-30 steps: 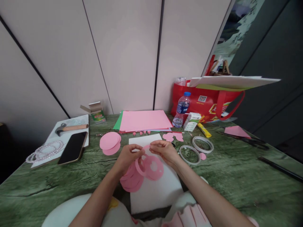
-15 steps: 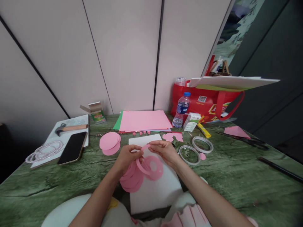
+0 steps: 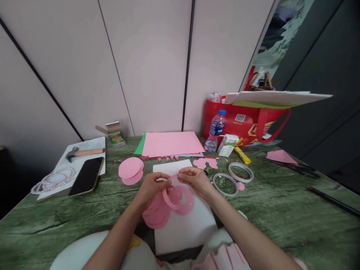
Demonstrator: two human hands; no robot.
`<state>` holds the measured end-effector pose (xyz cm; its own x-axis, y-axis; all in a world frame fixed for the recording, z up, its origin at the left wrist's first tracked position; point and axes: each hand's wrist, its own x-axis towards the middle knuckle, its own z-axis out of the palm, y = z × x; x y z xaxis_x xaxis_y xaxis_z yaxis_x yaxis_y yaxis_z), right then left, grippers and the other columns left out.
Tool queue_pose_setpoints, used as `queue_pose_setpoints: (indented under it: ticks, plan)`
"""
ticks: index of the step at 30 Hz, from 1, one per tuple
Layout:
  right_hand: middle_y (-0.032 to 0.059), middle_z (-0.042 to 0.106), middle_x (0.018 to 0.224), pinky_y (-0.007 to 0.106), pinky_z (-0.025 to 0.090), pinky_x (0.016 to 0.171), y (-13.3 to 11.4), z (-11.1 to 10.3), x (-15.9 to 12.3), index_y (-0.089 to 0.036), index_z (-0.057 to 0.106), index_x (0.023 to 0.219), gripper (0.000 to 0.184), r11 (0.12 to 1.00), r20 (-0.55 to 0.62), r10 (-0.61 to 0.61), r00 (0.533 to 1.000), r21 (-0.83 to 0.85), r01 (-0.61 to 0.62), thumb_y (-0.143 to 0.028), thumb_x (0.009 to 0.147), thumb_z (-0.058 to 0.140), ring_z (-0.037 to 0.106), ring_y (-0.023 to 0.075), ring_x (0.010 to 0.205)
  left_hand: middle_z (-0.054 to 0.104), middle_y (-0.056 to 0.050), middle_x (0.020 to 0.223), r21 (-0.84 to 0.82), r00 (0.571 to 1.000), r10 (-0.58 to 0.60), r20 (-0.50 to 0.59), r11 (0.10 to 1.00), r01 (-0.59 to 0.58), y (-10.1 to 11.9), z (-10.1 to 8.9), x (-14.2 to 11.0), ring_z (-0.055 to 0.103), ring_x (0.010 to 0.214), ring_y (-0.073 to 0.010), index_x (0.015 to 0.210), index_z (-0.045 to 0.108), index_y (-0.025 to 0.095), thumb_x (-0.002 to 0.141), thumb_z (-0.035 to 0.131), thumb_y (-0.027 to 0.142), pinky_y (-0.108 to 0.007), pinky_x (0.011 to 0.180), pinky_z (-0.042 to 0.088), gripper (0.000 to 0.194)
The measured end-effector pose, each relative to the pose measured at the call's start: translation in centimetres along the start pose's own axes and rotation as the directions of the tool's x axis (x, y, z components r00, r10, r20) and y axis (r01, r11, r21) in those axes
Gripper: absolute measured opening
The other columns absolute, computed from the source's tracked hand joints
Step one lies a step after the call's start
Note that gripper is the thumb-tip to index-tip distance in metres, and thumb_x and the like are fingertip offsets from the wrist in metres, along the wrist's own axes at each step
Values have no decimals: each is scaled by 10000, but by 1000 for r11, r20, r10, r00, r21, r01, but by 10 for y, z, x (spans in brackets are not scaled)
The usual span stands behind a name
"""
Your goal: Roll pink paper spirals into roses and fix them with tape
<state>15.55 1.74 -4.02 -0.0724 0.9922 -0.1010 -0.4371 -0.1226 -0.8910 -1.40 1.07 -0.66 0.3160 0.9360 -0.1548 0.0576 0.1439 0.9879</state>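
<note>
Between my two hands runs a narrow curled pink paper strip (image 3: 168, 200). My left hand (image 3: 155, 187) pinches it with thumb and forefinger. The fingertips of my right hand (image 3: 194, 180) are closed on its upper end, to the right. Below the strip lie a pink paper piece (image 3: 188, 205) with curved cuts and a pile of pink paper circles (image 3: 157, 217), partly covered by my left hand. They rest on and beside a white board (image 3: 185, 240). Another stack of pink circles (image 3: 129, 167) lies to the left.
Two tape rolls (image 3: 240, 172), a glue stick (image 3: 242, 155) and a water bottle (image 3: 216, 131) are at the right. Scissors (image 3: 302, 169) lie farther right. A phone (image 3: 86, 176), hammer (image 3: 84, 152) and bead string (image 3: 53, 180) are at the left. Pink sheets (image 3: 173, 143) lie at the back.
The upper end of the strip looks straighter between my fingertips, and my right hand has shifted very slightly right. Otherwise the scene stays the same.
</note>
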Motion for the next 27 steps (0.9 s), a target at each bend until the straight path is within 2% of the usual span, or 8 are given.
queue_pose_setpoints:
  ticks: [9,17,27]
  plan:
    - [38,682,672,322,486,756,1,1,1,-143,688,674,276,999,44,9,999,50,-11,-278,454,787,624,137,615,589,10,457,-44,999,28,-25,999,-29,-1,0,2,560,480,-132,731,599,120,613,669,279,-297,643,461,209]
    - [26,677,629,263,489,680,1,-2,0,-144,679,711,273,999,64,12,998,40,-14,-242,477,781,621,115,585,594,2,460,-38,1000,14,6,999,-14,-2,-1,2,567,506,-135,746,599,118,632,657,252,-278,623,449,185]
    - [10,655,557,242,491,592,0,0,0,-141,670,655,259,1000,18,-3,1000,21,3,-240,450,793,602,105,522,605,-4,472,-34,1000,3,-2,999,-3,0,1,1,567,495,-135,734,585,120,624,663,232,-257,563,445,175]
